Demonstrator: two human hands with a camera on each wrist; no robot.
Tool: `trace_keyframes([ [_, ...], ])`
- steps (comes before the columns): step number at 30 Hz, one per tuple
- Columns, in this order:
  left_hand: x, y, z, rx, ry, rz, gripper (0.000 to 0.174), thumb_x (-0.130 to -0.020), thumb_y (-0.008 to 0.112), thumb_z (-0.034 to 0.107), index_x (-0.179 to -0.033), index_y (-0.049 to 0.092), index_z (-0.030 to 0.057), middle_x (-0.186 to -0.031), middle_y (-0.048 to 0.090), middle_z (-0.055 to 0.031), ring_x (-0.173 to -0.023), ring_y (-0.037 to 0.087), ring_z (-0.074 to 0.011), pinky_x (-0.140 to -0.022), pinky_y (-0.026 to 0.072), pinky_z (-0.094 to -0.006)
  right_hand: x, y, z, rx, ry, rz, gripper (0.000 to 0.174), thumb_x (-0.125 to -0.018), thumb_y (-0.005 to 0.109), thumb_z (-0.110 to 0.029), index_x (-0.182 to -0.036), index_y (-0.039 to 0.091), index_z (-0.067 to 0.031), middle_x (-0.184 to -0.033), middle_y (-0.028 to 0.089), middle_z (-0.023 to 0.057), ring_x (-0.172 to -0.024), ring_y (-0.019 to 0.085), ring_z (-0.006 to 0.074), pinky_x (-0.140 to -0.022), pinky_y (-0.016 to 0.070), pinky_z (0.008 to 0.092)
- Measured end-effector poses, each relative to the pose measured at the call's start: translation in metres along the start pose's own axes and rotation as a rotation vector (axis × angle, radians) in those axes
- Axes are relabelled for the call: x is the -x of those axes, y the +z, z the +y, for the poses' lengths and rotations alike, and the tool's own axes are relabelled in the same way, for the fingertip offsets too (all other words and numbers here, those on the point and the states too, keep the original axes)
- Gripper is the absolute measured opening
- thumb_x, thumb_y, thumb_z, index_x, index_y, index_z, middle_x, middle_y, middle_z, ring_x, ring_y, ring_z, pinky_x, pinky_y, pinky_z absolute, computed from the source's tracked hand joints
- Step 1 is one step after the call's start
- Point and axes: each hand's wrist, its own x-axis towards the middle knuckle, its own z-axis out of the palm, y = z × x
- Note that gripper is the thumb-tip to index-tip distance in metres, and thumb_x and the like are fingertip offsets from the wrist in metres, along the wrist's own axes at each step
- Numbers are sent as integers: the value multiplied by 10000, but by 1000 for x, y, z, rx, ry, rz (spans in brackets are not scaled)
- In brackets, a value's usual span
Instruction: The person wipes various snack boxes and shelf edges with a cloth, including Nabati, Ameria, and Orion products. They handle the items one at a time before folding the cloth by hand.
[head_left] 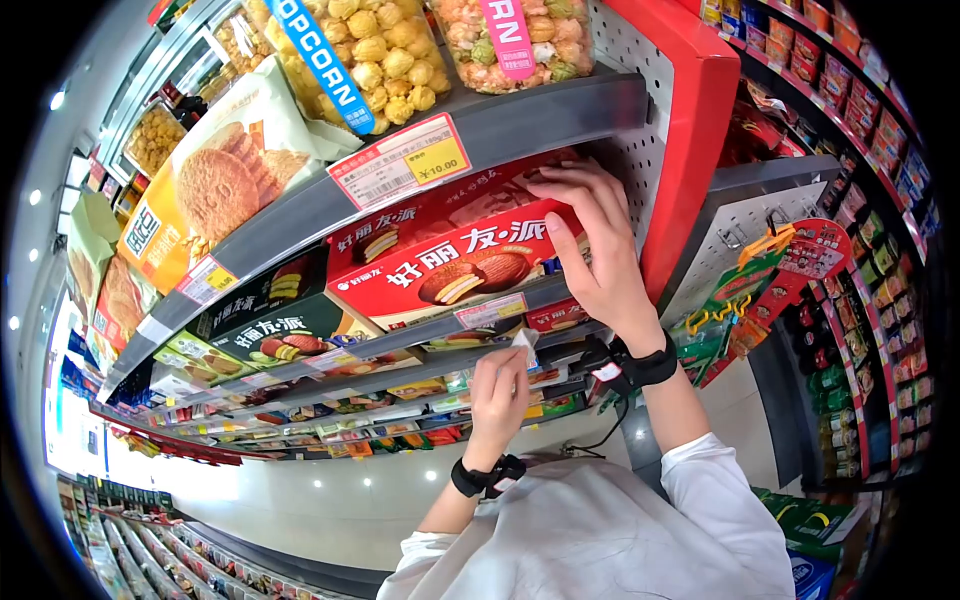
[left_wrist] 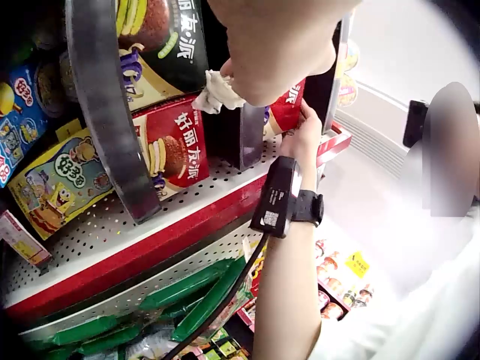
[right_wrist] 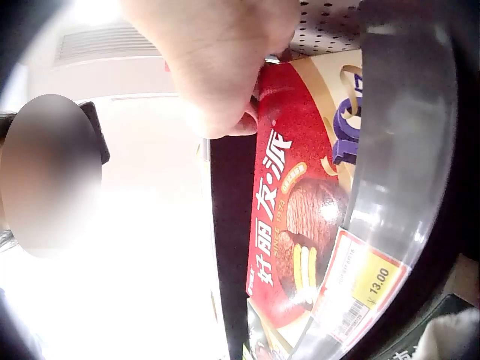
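A red box of chocolate pies (head_left: 450,262) lies on a store shelf behind a dark front lip. My right hand (head_left: 600,250) grips its right end, fingers over the top edge and thumb against the front. In the right wrist view, the printed front of the red box (right_wrist: 296,195) shows below the hand (right_wrist: 225,60), whose fingertips are mostly hidden. Lower down, my left hand (head_left: 498,395) pinches a crumpled white tissue (head_left: 526,345) in front of the shelf edge. The left wrist view shows this tissue (left_wrist: 217,92) between the fingers.
A dark green pie box (head_left: 285,320) stands left of the red one. Popcorn tubs (head_left: 385,55) and a cookie bag (head_left: 225,175) fill the shelf above. Price tags (head_left: 400,160) line the shelf lips. A red-edged perforated panel (head_left: 690,130) closes the right end.
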Motion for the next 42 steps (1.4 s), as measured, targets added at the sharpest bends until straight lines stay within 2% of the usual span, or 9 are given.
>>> trace_keyframes([
  [6,-12,19,1,-46,54,32,273,-707,678,-133,-947,650,-4,-981,628,-121,-880,612,-299,-762,501,-384,55,-10,-23,222,-107,116,493,-769,495,55,-1239,608,-40,-1290,566,132,-1229,494,340,-1092,342,505],
  [18,-19,31,5,-31,23,-7,312,-736,665,-113,-1024,630,1,-1010,610,-131,-906,602,-312,-765,504,-395,3,-15,-13,168,33,-161,613,-730,514,67,-1329,502,-64,-1387,471,125,-1347,362,333,-1137,297,466],
  [22,-19,24,3,-72,31,31,310,-740,665,-113,-1026,634,1,-1020,612,-133,-912,607,-311,-763,509,-393,24,-15,-23,31,0,-35,597,-733,479,80,-1325,495,2,-1421,449,163,-1326,413,341,-1132,303,479],
  [25,-21,19,2,-101,64,34,324,-750,653,-116,-1055,627,-12,-1036,612,-138,-920,611,-315,-772,515,-395,92,-15,-18,-12,-109,56,370,-778,484,17,-1099,666,12,-1173,637,158,-1062,616,317,-949,477,440],
  [26,-22,19,2,-101,69,27,329,-757,646,-114,-1070,623,-19,-1045,610,-142,-926,613,-318,-778,517,-396,115,-12,-15,-61,-48,16,345,-772,491,26,-1057,684,3,-1116,658,135,-1031,629,301,-918,489,430],
  [30,-27,25,5,-115,83,1,231,-772,660,-99,-988,646,-17,-1008,625,-127,-882,613,-296,-768,503,-377,158,-5,-8,-116,449,-95,610,-715,463,134,-1309,517,6,-1360,506,182,-1027,616,347,-867,503,373],
  [31,-28,28,5,-103,83,-17,219,-782,649,-97,-987,643,-21,-1033,621,-127,-907,618,-307,-784,511,-383,159,-9,-4,-83,449,-186,722,-698,461,153,-1400,402,-7,-1459,395,177,-1055,599,369,-842,518,360],
  [35,-23,40,1,-77,107,-167,350,-772,584,-50,-1122,599,-64,-1126,604,-190,-1022,604,-361,-881,505,-416,159,-6,2,126,466,-259,718,-726,468,135,-1417,386,-45,-1480,373,140,-1117,563,378,-837,534,411],
  [42,-28,48,6,-77,42,-189,232,-803,587,-50,-1033,622,-54,-1015,653,-184,-962,634,-352,-831,518,-410,157,-13,4,140,470,-264,698,-713,494,106,-1389,425,-52,-1430,445,127,-922,632,380,-729,556,417],
])
